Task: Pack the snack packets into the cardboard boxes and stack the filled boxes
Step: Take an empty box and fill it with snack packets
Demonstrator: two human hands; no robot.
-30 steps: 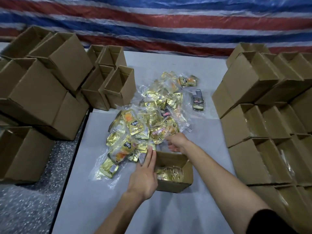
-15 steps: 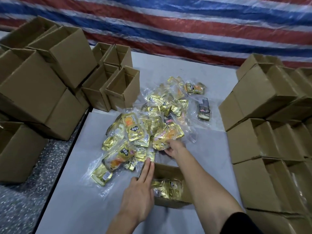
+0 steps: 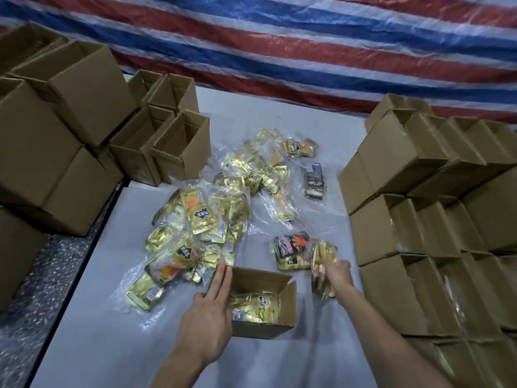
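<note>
In the head view, your left hand (image 3: 205, 323) lay flat, fingers straight and together, against the left wall of the small open cardboard box (image 3: 263, 329) on the grey table (image 3: 112, 345), steadying it. The box already held at least one clear bag of gold packets at its bottom, with room above. Your right hand (image 3: 337, 273), just right of the box, gripped a bundle of gold snack packets (image 3: 321, 261) in clear wrap. The picture was blurred there, but the fingers looked curled round it. The loose pile of snack packets (image 3: 207, 217) lay beyond the box, its near edge touching your left fingertips. A dark red-and-black bundle (image 3: 292, 245) sat just beside the right hand. Empty boxes (image 3: 179, 152) stood at the far left, and the stack of boxes (image 3: 391, 231) rose at the right.

I judged you to be partway through filling this box, with the bundle on its way in. The next move called for lifting the bundle over the raised right flap and lowering it in flat, with the left hand bracing the wall so the light box would not slide.
</note>
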